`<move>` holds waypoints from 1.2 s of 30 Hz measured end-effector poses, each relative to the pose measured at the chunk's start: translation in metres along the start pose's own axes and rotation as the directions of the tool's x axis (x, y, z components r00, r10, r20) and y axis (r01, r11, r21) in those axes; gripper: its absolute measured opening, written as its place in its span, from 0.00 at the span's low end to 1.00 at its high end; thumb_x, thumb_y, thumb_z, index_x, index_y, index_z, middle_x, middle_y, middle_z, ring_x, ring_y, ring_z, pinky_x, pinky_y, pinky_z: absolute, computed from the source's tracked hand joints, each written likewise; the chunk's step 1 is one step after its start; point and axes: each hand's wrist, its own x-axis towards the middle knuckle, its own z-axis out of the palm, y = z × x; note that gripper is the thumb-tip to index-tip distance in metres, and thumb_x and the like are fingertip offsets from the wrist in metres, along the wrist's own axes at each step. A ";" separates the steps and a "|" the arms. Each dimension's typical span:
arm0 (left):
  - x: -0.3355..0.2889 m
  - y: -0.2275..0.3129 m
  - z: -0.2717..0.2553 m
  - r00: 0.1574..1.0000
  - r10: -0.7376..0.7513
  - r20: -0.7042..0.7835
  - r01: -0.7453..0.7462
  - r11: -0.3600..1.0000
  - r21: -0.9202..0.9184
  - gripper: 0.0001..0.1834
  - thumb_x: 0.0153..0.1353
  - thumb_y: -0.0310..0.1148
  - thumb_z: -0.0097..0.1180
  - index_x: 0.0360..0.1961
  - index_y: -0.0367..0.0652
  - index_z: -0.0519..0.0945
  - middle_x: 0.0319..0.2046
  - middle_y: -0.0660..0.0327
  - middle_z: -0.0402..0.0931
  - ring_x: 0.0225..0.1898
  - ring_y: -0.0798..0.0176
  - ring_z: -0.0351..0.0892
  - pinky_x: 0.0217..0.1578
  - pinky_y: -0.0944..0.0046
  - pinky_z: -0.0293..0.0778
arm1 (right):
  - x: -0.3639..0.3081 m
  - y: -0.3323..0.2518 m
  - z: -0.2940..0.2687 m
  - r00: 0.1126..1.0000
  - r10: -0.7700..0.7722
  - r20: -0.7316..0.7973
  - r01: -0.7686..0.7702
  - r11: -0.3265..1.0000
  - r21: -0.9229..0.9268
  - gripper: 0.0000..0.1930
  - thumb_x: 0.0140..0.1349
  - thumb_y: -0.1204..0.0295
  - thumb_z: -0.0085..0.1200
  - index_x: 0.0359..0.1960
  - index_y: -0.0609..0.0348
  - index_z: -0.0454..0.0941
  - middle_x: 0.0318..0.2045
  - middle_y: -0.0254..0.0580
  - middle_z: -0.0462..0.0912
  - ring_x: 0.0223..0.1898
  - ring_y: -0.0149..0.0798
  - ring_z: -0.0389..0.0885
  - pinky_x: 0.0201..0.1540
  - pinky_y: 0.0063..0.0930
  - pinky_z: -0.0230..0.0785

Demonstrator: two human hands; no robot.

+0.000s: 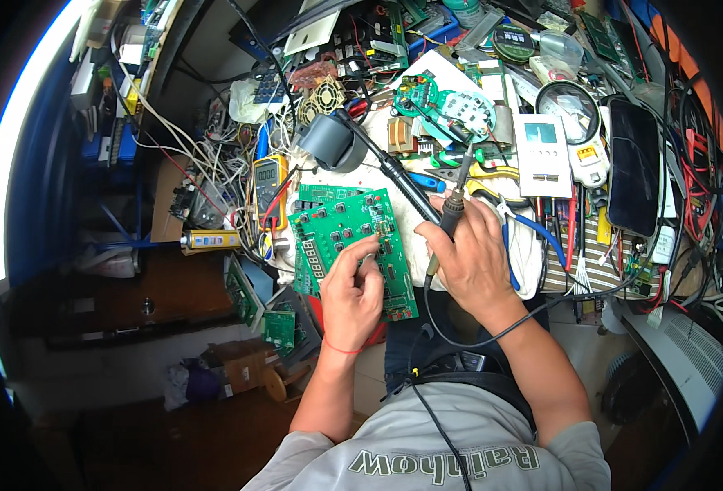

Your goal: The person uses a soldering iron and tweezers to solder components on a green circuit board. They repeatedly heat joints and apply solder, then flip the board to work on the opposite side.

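Note:
My right hand [480, 254] is closed around the handle of a soldering iron [453, 206], its tip pointing up and away over the bench. Its dark cable loops down past my wrist. My left hand [353, 290] rests over a green circuit board [321, 225], thumb and fingers drawn together near its middle; anything between them is too small to make out. The board carries push buttons and a digit display, and another green board [316, 193] shows beneath it. A black ribbed rod [406, 186] lies slanting between the board and my right hand.
Beyond the board stand a grey cup-shaped holder [333, 143] and a yellow multimeter [270, 188]. Pliers [533, 229] with blue handles lie right of my hand, near a white device [543, 155] and a black phone [632, 168]. Round green boards [466, 112] and tangled wires [206, 155] crowd the bench.

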 end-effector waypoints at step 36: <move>0.002 -0.019 0.010 0.975 -0.220 -0.030 0.193 0.907 -0.373 0.14 0.69 0.15 0.55 0.30 0.43 0.67 0.59 0.49 0.83 0.29 0.84 0.66 0.29 0.77 0.65 | 0.003 -0.001 -0.003 0.999 0.017 0.026 -0.018 1.000 0.018 0.18 0.64 0.76 0.59 0.56 0.49 0.79 0.59 0.51 0.81 0.61 0.58 0.78 0.69 0.55 0.65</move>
